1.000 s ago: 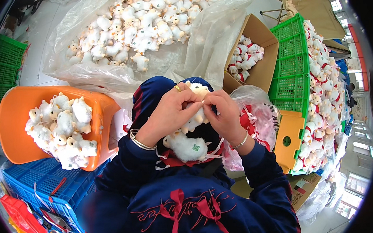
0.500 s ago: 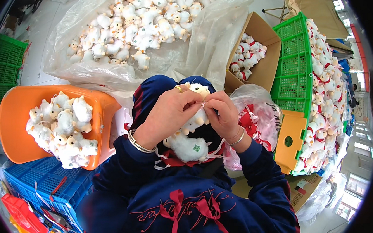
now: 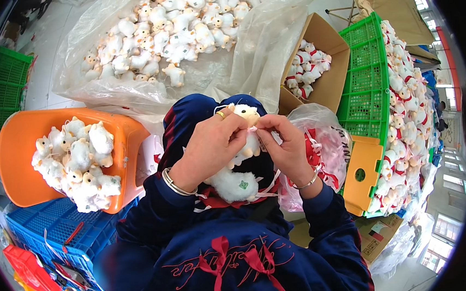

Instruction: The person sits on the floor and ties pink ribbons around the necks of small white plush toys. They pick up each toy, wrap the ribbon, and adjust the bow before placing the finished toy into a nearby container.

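Observation:
Above my lap a small white plush sheep [image 3: 250, 146] faces up, with a cream head and a thin pink ribbon [image 3: 252, 128] at its neck. My left hand [image 3: 208, 147], a ring on one finger, pinches the ribbon from the left, partly covering the toy. From the right, thumb and forefinger of my right hand [image 3: 288, 146] close on the ribbon at the same neck. The ribbon's ends are mostly hidden by my fingertips. Below, a second plush sheep [image 3: 236, 185] with a green mark lies on my lap, over red cloth and pale ribbon strips.
An orange stool-like container [image 3: 18, 162] on the left holds several plush sheep. Ahead, a clear plastic sheet [image 3: 264, 61] bears a heap of them. To the right stand a cardboard box [image 3: 337, 63], a green crate [image 3: 361, 86] and a plastic bag [image 3: 318, 116] with red ribbons.
My right hand has shifted slightly right and turned, its fingers spreading more beside the toy's neck. My left hand stays nearly in place.

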The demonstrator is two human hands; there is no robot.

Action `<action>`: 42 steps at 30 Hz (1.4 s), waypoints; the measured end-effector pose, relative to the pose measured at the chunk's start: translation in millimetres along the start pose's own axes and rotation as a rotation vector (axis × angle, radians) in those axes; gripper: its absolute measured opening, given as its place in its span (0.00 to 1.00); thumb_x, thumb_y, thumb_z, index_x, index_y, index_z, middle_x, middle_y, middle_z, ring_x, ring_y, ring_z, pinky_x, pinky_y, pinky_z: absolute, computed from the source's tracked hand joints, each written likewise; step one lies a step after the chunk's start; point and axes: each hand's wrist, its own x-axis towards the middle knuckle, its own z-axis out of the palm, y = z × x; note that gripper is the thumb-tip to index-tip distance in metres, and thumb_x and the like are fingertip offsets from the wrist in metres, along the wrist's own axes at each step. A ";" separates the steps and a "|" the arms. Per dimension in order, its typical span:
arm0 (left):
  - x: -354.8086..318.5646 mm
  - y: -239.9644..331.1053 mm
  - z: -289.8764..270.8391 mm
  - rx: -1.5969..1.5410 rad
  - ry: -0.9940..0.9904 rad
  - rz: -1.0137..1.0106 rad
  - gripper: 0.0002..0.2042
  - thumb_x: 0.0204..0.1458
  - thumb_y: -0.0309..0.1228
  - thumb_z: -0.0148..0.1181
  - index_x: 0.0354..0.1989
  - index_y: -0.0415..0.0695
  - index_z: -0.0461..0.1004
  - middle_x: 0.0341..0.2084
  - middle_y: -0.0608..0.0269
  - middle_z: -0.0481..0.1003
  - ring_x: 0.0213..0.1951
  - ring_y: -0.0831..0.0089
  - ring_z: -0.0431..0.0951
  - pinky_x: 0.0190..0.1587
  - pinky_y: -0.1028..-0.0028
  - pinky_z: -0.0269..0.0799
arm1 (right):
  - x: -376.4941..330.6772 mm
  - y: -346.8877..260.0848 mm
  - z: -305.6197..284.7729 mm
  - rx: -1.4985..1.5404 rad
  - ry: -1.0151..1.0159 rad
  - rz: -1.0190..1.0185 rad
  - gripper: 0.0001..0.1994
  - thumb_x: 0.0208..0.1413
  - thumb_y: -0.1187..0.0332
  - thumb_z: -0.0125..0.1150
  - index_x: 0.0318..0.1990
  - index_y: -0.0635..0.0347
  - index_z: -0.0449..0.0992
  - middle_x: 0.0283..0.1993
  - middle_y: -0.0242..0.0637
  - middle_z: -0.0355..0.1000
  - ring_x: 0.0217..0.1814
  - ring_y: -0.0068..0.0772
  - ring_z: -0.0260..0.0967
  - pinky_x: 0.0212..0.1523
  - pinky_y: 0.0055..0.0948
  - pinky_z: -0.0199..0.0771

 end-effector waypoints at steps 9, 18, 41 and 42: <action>-11.0 1.9 3.2 -0.034 0.064 -0.090 0.07 0.55 0.25 0.65 0.37 0.41 0.72 0.27 0.57 0.74 0.26 0.64 0.77 0.31 0.68 0.73 | -2.3 -3.1 14.0 -0.383 0.195 -0.408 0.10 0.52 0.80 0.70 0.41 0.58 0.78 0.36 0.35 0.78 0.39 0.40 0.73 0.42 0.35 0.74; -20.1 -4.1 8.7 -0.103 0.155 -0.182 0.05 0.57 0.22 0.62 0.36 0.40 0.71 0.25 0.61 0.73 0.25 0.75 0.74 0.29 0.74 0.71 | -5.8 2.8 20.0 -0.376 0.226 -0.347 0.09 0.52 0.80 0.69 0.39 0.59 0.78 0.37 0.36 0.78 0.40 0.43 0.72 0.44 0.36 0.73; -13.5 10.3 1.7 -0.171 0.004 -0.168 0.14 0.52 0.25 0.70 0.45 0.42 0.73 0.39 0.66 0.68 0.38 0.76 0.70 0.39 0.77 0.67 | 9.9 -9.2 -23.4 -0.119 0.011 -0.115 0.04 0.60 0.76 0.64 0.40 0.65 0.80 0.37 0.39 0.76 0.40 0.35 0.75 0.45 0.29 0.74; -14.7 8.4 2.7 -0.197 0.002 -0.185 0.14 0.52 0.25 0.69 0.45 0.42 0.73 0.39 0.67 0.67 0.38 0.77 0.69 0.39 0.77 0.66 | 10.5 -16.8 -22.0 -0.111 0.004 -0.225 0.04 0.59 0.76 0.65 0.40 0.64 0.80 0.38 0.39 0.77 0.42 0.35 0.76 0.47 0.30 0.74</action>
